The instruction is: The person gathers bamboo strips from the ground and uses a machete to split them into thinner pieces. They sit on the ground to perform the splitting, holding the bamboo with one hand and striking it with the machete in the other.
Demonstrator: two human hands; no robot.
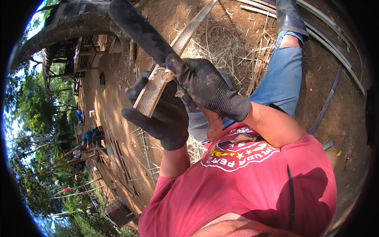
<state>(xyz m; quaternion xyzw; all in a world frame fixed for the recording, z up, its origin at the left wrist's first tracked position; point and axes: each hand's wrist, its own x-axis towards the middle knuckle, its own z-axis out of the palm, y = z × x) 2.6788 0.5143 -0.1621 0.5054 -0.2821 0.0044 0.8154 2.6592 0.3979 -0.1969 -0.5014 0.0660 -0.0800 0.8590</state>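
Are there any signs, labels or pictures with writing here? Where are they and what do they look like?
Only one: a printed badge on the chest of the red shirt, below the gloved hands; rounded, white outline, with yellow stars and a small picture inside.
No packages, signs or screens.

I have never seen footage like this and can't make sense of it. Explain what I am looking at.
This is one picture from a fisheye camera on a person's head, looking down, so straight edges bend. Both hands wear black gloves. The left hand grips a flat bamboo strip near its cut end. The right hand holds the handle of a dark blade laid against the strip. Below are a red shirt and a jeans-clad leg. Dry shavings and more strips lie on the bare earth.
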